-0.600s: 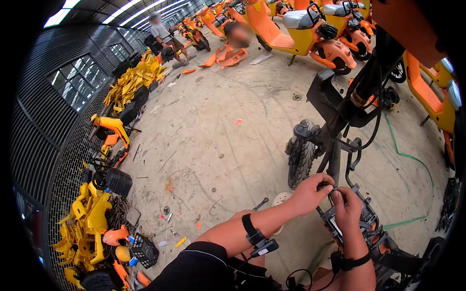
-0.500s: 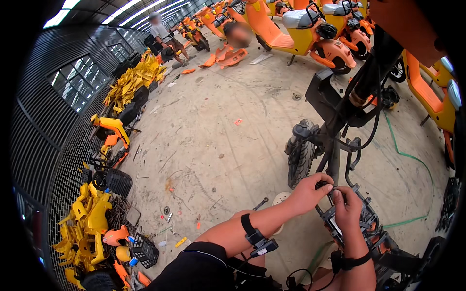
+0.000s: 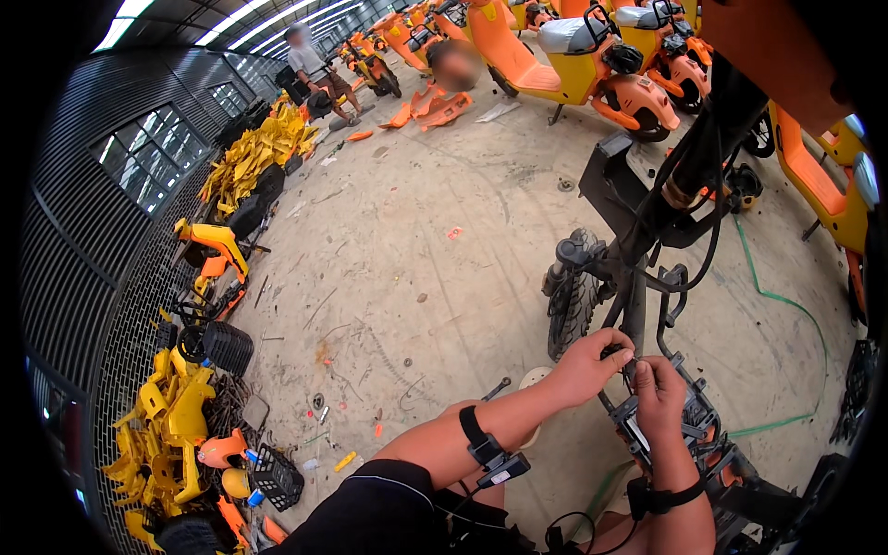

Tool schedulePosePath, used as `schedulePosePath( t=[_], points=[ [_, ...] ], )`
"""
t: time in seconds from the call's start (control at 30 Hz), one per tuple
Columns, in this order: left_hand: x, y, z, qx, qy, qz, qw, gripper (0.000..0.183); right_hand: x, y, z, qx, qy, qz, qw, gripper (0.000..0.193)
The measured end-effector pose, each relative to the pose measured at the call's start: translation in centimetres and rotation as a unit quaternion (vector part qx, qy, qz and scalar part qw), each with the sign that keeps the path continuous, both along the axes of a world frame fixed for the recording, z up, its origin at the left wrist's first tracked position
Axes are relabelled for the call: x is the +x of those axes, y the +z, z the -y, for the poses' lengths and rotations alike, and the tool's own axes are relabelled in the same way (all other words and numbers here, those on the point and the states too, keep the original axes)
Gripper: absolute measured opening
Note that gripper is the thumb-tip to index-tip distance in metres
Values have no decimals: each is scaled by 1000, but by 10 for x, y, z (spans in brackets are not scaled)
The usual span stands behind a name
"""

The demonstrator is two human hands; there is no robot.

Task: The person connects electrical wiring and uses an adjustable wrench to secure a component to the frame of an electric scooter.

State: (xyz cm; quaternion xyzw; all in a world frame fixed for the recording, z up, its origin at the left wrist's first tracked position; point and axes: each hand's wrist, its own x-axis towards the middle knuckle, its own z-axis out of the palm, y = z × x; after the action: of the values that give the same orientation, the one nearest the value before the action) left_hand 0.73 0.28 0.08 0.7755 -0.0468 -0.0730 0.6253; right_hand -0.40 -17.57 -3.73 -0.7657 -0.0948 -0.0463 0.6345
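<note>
The dark cable (image 3: 630, 371), mostly hidden, is over the scooter frame (image 3: 634, 313); there our left hand (image 3: 592, 368) pinches it and our right hand (image 3: 659, 398) pinches just beside; it could drop through the frame if our fingers slacken.

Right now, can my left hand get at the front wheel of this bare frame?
Probably yes: the front wheel stands just beyond your left hand, with nothing visible between them, though that hand seems busy pinching a small dark piece.
</note>
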Motion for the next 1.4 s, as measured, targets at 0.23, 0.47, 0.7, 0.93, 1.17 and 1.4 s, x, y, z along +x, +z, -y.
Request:
schedulePosePath(
  t=[0.23,0.47,0.7,0.93,1.17,1.4],
  points=[
    [5,4,5,23,-16,-6,1000,22,3,-3,7,4,1,-8,1000,21],
    [6,-15,12,18,4,66,998,24,2,1,10,6,-1,-8,1000,20],
    [6,-13,17,-56,-2,-53,997,25,3,2,11,-10,-15,-8,1000,16],
    [4,-18,25,-142,49,-91,985,26,6,7,7,-3,-22,-16,1000,16],
    [5,-18,25,-138,55,-73,986,25,10,5,8,-4,-15,-19,1000,16],
    [9,-9,23,-53,29,-16,998,23,11,-2,11,32,-7,-16,999,16]
  ],
)
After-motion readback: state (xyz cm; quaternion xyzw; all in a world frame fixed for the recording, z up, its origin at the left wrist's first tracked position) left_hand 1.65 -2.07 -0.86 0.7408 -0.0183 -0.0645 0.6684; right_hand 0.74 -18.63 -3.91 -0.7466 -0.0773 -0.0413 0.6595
